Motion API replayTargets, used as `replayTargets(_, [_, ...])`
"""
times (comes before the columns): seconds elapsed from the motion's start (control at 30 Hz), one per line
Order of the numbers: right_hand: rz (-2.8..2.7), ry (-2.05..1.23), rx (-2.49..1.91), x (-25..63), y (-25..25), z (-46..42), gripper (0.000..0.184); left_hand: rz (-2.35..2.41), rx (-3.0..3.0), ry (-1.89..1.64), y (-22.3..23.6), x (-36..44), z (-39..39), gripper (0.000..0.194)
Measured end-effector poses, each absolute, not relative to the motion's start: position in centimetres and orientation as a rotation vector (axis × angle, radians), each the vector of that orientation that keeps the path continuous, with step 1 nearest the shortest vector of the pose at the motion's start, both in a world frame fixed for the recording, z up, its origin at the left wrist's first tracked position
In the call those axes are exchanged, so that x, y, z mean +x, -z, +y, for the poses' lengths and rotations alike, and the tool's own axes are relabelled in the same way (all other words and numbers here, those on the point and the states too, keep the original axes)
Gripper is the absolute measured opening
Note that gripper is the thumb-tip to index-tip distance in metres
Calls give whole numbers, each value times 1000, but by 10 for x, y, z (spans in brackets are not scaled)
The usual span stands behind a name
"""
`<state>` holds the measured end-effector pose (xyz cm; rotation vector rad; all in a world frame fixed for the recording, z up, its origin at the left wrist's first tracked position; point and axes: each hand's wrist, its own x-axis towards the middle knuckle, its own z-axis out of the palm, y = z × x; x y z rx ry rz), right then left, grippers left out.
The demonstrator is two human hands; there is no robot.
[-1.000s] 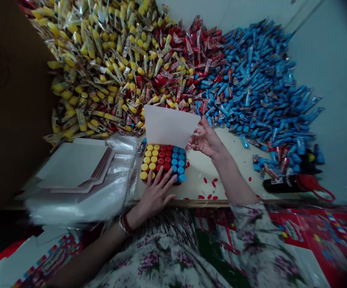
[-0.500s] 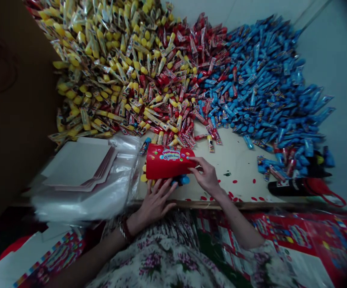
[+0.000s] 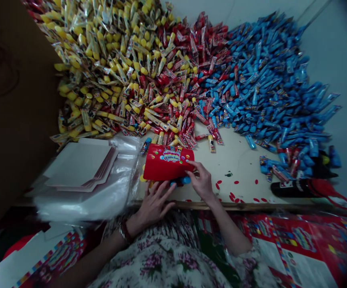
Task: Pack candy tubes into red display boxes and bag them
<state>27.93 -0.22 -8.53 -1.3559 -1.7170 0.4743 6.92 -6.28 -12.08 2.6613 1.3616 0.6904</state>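
Observation:
A red printed lid flap [image 3: 167,162] lies folded down over a small box of yellow, red and blue capped tubes; only a few caps [image 3: 183,181] show at its near edge. My right hand [image 3: 201,180] pinches the flap's right corner with thumb and fingers. My left hand [image 3: 154,202] rests against the box's near side, fingers spread and flat.
Heaps of wrapped tubes fill the table's far half: yellow [image 3: 101,68], red [image 3: 179,80], blue [image 3: 266,84]. White flat cards [image 3: 80,164] lie on clear plastic bags [image 3: 101,196] at left. A dark tool with a red handle [image 3: 308,188] lies right. Red printed sheets [image 3: 296,248] are below the table edge [image 3: 245,206].
The lid was held up, white side showing, over the open box of caps; my right hand has folded it down, red side up. The left hand stayed at the box's near side.

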Motion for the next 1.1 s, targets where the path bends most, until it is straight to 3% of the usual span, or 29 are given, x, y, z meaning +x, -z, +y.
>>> replayTargets(0.27, [-1736,-256,-1293,268,108,-6,25,1340,2642,-959,108,59,-61,51])
replayTargets(0.43, [-1858,-275,-1264,277,107,-3,24,1641,2199,-1235,111,27,-32,50])
replayTargets(0.77, [-1944,-318,-1181,279,96,5,38,1173,2240,-538,66,-13,47,64])
replayTargets(1.1, [-1965,-433,-1214,284,91,11,40,1213,2439,-468,70,-15,55,65])
